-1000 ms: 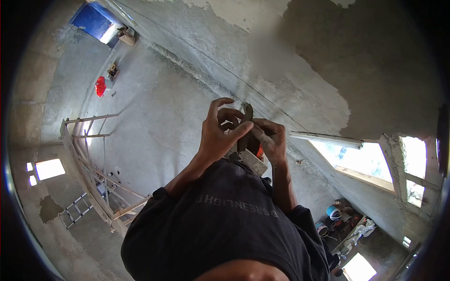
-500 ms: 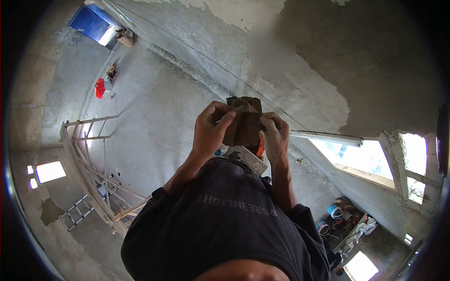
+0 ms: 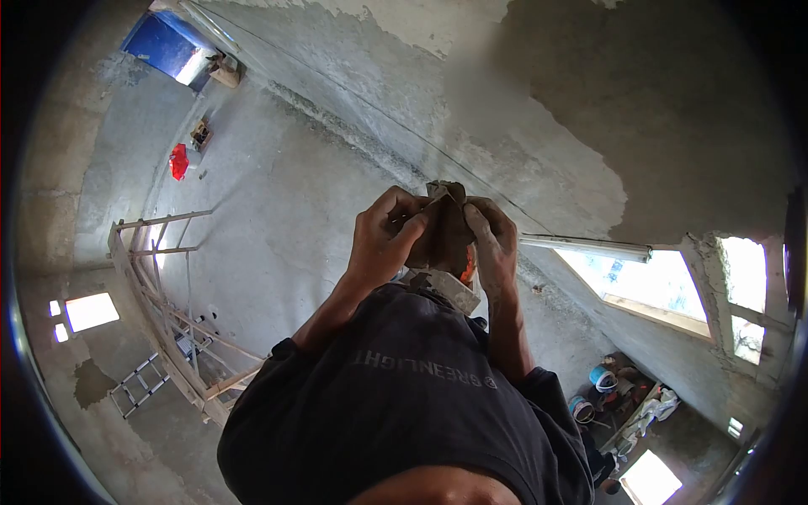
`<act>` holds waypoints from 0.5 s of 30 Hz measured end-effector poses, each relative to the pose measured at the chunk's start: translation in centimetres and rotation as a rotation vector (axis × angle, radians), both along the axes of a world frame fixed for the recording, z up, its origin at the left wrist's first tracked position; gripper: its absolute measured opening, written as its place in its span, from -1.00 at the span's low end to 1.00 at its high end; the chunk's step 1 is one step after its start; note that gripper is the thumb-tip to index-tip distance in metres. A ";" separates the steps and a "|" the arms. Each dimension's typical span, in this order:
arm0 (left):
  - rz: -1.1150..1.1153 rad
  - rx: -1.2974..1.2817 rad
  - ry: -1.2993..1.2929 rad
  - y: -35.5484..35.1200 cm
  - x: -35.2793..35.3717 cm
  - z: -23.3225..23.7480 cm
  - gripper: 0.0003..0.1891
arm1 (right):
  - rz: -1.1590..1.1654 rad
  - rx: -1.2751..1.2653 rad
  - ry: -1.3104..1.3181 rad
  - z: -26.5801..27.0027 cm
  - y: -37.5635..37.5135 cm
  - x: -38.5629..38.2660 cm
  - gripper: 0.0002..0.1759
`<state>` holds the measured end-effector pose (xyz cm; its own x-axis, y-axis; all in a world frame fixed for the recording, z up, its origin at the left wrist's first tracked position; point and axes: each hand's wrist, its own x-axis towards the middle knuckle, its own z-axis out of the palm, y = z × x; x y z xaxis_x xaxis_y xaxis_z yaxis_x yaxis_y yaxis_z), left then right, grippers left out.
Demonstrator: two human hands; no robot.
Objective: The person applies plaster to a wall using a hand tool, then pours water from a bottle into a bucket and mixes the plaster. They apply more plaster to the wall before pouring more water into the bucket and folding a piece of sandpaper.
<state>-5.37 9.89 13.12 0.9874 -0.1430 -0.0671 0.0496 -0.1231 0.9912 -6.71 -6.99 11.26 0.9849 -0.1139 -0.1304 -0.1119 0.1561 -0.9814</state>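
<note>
A dark brown, creased sheet (image 3: 443,231), perhaps cloth or paper, hangs between my two hands in front of my chest. My left hand (image 3: 389,231) pinches its left edge with thumb and fingers. At the right edge my right hand (image 3: 492,236) grips it the same way. The sheet's upper part is bunched between the hands. Just below it, close to my shirt, sits a pale box-like object (image 3: 446,286) with dark patches, and something orange (image 3: 468,265) shows beside the sheet. The sheet partly hides both.
A wooden frame (image 3: 160,307) and a metal ladder (image 3: 139,385) stand at the left. A long white bar (image 3: 589,246) runs along the right wall. Buckets (image 3: 581,410) and rubble lie lower right. A red item (image 3: 178,162) is on the floor at upper left.
My hands have come closer together at the top. The sheet, wider and flatter before, is now narrower and folded inward between them.
</note>
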 end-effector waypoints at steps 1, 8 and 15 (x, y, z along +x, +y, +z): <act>-0.001 0.000 0.000 0.0 0.0 0.2 -0.92 | -0.001 0.000 0.000 0.1 0.1 -0.1 -0.74; 0.004 0.193 -0.221 -0.2 -0.1 0.0 -0.93 | 0.025 -0.391 -0.163 1.0 0.0 -0.5 -0.77; 0.106 -0.063 -0.005 -1.8 -0.5 0.3 -0.90 | 0.006 -0.283 -0.062 0.9 0.8 -0.8 -0.74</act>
